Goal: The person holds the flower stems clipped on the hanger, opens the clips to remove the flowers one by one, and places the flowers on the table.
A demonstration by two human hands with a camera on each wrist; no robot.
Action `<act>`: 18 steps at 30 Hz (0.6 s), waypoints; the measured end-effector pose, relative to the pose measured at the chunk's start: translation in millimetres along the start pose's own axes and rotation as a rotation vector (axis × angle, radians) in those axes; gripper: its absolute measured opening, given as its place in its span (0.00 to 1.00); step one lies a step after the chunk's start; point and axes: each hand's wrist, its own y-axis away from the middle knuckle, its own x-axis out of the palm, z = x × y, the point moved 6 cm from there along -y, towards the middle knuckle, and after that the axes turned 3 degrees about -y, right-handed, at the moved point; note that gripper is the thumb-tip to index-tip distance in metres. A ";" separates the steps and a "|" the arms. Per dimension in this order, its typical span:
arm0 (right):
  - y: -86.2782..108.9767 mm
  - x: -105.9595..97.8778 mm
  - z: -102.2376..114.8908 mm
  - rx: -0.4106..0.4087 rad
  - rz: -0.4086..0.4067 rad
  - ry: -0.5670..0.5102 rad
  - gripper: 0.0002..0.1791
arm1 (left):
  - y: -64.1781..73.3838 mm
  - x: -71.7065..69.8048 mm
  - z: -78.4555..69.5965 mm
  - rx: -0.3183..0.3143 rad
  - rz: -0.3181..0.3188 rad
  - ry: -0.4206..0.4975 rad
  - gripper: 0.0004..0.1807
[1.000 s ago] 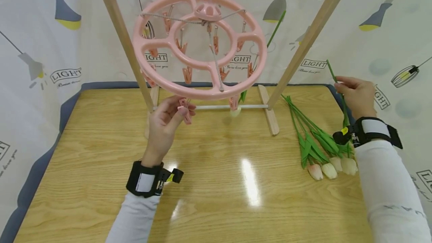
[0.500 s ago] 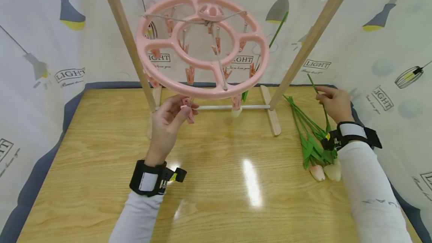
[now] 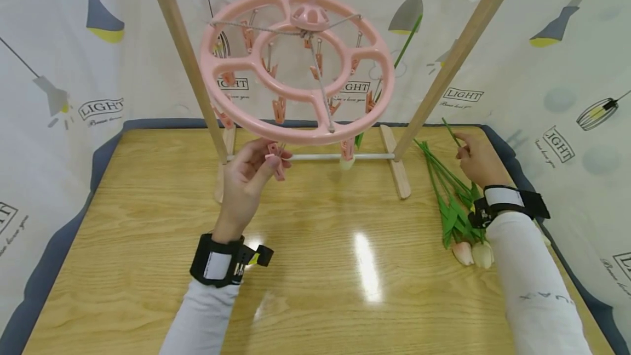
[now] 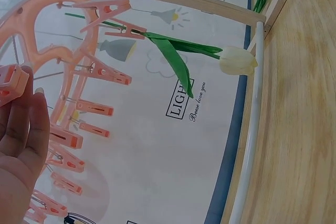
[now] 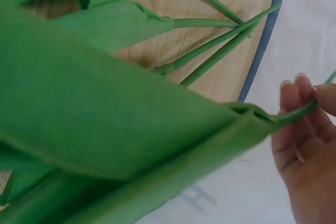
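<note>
My left hand (image 3: 242,179) pinches a pink clothespin (image 3: 277,163) at the near rim of a round pink hanging dryer (image 3: 291,137). In the left wrist view, a white tulip (image 4: 237,61) hangs head down from another clothespin (image 4: 126,29) on the dryer. At the right, my right hand (image 3: 482,162) pinches the green stem (image 3: 451,131) of an artificial tulip. Its large leaves (image 5: 131,119) fill much of the right wrist view, and its bloom is hidden in the head view. Beneath that hand, several tulips (image 3: 462,253) lie on the table.
A wooden frame (image 3: 463,43) with a white crossbar (image 3: 315,156) holds up the dryer above the wooden table (image 3: 305,267). Several more clothespins (image 3: 279,109) dangle around the ring. A lamp-patterned cloth (image 3: 162,70) rises behind and beside the table.
My right hand has moved left with the tulip, then down a little, over the lying tulips. My left hand keeps its pinch on the clothespin. The head view has shifted slightly.
</note>
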 end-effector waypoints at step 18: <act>-1.1 33.1 4.4 -0.057 0.137 0.267 0.30 | 2.2 -1.6 0.4 0.000 -0.009 -0.013 0.23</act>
